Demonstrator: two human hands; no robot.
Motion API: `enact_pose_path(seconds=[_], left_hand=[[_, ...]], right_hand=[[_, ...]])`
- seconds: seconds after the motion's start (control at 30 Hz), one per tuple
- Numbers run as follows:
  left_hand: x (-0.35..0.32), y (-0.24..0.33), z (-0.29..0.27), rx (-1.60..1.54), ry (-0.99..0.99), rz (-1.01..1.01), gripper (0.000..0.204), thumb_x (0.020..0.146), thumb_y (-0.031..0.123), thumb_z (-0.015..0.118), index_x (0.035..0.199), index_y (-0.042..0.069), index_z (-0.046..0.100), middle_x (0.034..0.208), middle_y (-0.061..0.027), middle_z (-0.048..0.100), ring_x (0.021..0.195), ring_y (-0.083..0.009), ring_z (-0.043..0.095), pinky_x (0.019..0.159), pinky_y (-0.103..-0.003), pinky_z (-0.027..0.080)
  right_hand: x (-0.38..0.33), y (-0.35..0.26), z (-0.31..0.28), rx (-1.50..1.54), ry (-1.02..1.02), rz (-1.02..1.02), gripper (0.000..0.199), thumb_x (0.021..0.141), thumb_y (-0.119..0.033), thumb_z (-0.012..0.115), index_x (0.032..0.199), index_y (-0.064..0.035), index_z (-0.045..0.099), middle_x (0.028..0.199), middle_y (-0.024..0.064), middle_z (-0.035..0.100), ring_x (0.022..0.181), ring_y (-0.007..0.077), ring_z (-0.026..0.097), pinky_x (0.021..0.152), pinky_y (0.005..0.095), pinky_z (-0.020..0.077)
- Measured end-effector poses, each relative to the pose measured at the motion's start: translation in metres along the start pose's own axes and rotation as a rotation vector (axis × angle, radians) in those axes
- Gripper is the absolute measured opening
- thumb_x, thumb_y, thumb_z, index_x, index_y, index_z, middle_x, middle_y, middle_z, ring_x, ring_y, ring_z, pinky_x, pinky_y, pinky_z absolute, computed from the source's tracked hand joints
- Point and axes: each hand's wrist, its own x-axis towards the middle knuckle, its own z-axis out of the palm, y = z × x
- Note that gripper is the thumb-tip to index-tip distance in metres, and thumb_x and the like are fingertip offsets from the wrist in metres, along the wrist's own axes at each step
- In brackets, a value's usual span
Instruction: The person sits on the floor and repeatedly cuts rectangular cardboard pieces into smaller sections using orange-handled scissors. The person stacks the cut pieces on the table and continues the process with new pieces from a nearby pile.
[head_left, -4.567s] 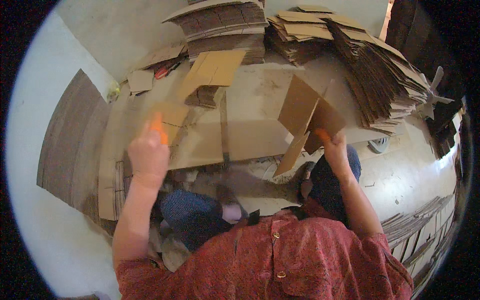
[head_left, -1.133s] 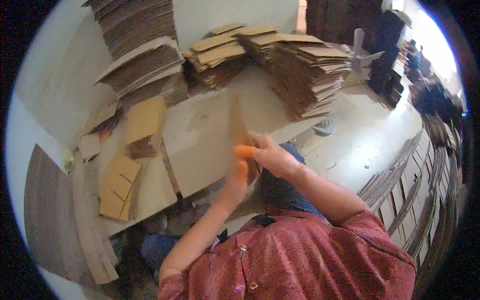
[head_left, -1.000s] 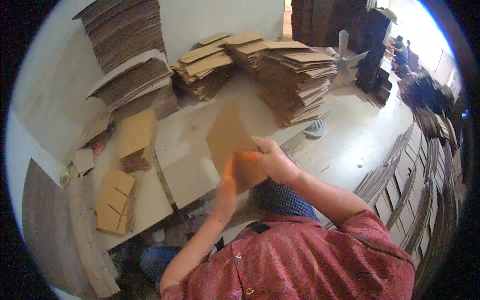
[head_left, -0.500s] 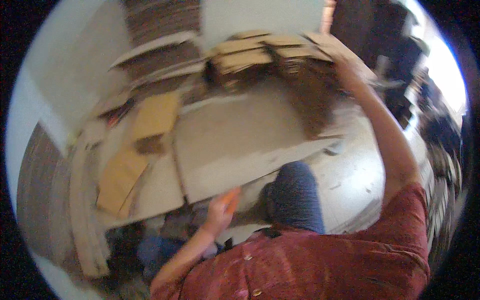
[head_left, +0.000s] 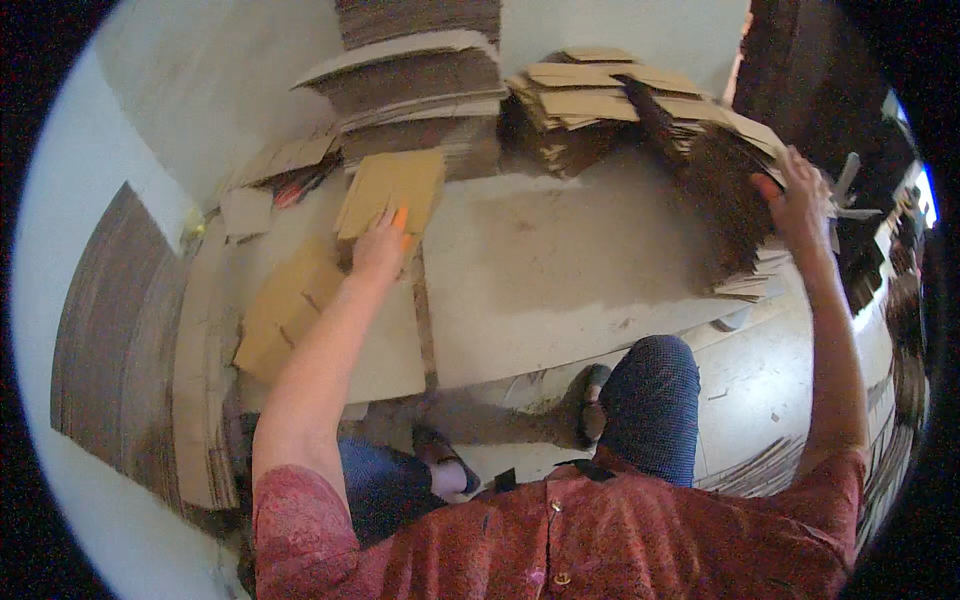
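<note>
My left hand (head_left: 380,248) reaches forward onto a small stack of tan cardboard pieces (head_left: 400,178). Its fingers lie stretched over the near edge of the pieces, and something orange, apparently a thumb cover, shows on its thumb side. Out to the right, my right hand (head_left: 803,205) is at the end of a long, leaning row of cardboard pieces (head_left: 690,130). Fingers and thumb are spread there, with a similar orange patch at the thumb; whether they pinch a piece is unclear. More tan cardboard (head_left: 290,305) lies flat left of my left forearm.
A pale worktable (head_left: 520,340) spreads before my knees, a dark strip crossing it. Tall stacks of cardboard (head_left: 420,75) stand behind it, more (head_left: 115,340) at the left wall. A red-handled tool (head_left: 295,190) lies back left. Cardboard bundles (head_left: 760,465) sit on the floor at right.
My left hand has moved from the table's front edge forward onto the tan cardboard stack. My right hand stays by the row's right end. The whole view has shifted and is sharper.
</note>
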Motion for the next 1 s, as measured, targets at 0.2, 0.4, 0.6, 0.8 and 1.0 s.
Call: enact_pose_path(seconds=[0.2, 0.4, 0.6, 0.8, 1.0], left_hand=[[0.034, -0.077, 0.041, -0.381, 0.006, -0.159, 0.027, 0.088, 0.021, 0.045, 0.108, 0.008, 0.058, 0.099, -0.0176, 0.061, 0.087, -0.0344, 0.058, 0.075, -0.04, 0.045], [0.043, -0.046, -0.003, -0.339, -0.108, -0.148, 0.03, 0.085, 0.025, 0.055, 0.109, 0.008, 0.06, 0.105, -0.0171, 0.061, 0.094, -0.0294, 0.057, 0.081, -0.036, 0.043], [0.028, -0.04, -0.04, -0.662, 0.297, -0.016, 0.028, 0.086, 0.015, 0.053, 0.112, 0.007, 0.059, 0.105, -0.0157, 0.061, 0.09, -0.0215, 0.058, 0.08, -0.03, 0.044], [-0.138, 0.098, -0.033, -0.919, 0.02, 0.413, 0.039, 0.082, 0.001, 0.048, 0.122, 0.0, 0.049, 0.125, -0.0118, 0.05, 0.118, -0.0271, 0.045, 0.101, -0.034, 0.035], [-0.189, 0.049, -0.063, -0.322, 0.023, 0.227, 0.059, 0.079, 0.019, 0.062, 0.13, 0.002, 0.039, 0.132, -0.0151, 0.041, 0.122, -0.0316, 0.039, 0.102, -0.042, 0.031]], right_hand=[[-0.083, -0.079, 0.014, 0.624, -0.02, -0.236, 0.037, 0.075, -0.033, 0.065, 0.104, -0.0102, 0.058, 0.108, 0.012, 0.055, 0.104, 0.03, 0.05, 0.09, 0.0499, 0.0319], [-0.152, -0.148, -0.011, 1.123, -0.313, -0.123, 0.033, 0.077, -0.018, 0.067, 0.104, -0.0001, 0.06, 0.108, 0.0194, 0.058, 0.102, 0.0305, 0.056, 0.088, 0.0421, 0.0409], [-0.166, -0.202, -0.013, 1.652, -0.618, 0.135, 0.032, 0.083, -0.012, 0.06, 0.112, 0.0023, 0.055, 0.108, 0.0196, 0.059, 0.093, 0.0269, 0.061, 0.076, 0.0322, 0.0494], [-0.159, -0.224, -0.021, 2.537, -1.127, 0.855, 0.037, 0.089, -0.022, 0.051, 0.116, 0.0027, 0.047, 0.103, 0.016, 0.059, 0.088, 0.0261, 0.06, 0.075, 0.0364, 0.0502], [-0.173, -0.228, -0.029, 2.156, -0.777, 0.793, 0.017, 0.087, -0.011, 0.053, 0.096, 0.0008, 0.061, 0.093, 0.0089, 0.063, 0.082, 0.0156, 0.059, 0.07, 0.0283, 0.047]])
